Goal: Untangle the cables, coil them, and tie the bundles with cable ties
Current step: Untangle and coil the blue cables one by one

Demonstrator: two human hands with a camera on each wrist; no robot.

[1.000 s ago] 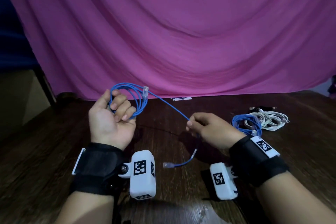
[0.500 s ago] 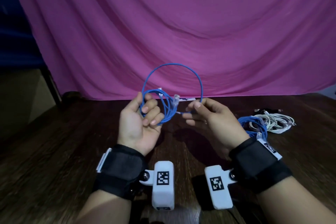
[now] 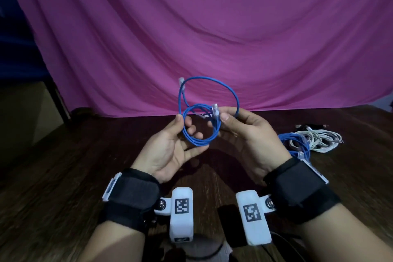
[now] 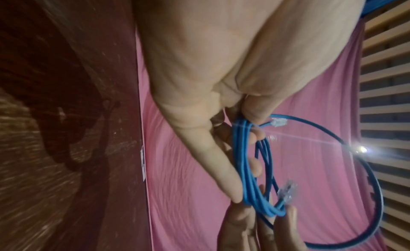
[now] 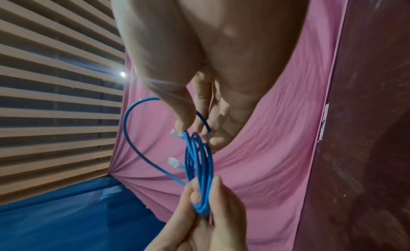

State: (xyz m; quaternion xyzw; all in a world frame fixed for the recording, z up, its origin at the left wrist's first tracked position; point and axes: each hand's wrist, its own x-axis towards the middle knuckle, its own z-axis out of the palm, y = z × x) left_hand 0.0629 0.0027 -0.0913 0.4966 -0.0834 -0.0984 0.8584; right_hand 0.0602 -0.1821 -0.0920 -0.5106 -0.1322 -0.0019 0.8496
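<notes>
Coiling is nearly through: the straight run of blue cable (image 3: 198, 132) that stretched between the hands a second ago, with its free plug dangling near the surface (image 3: 63, 187), is now taken up into one last wide loop standing above the small coil. The left hand (image 3: 170, 151) has its thumb and fingers curled around the coil's near side, its grip pinching the stacked turns together. The right hand (image 3: 248, 134) has come in from well apart and now pinches the far side of the coil beside one clear plug (image 3: 215, 109); the other plug (image 3: 181, 81) sticks up at the top left. Laying that wide loop onto the rest seems the remaining move before tying. Other blue and white cables (image 3: 312, 140) lie on the surface to the right.
</notes>
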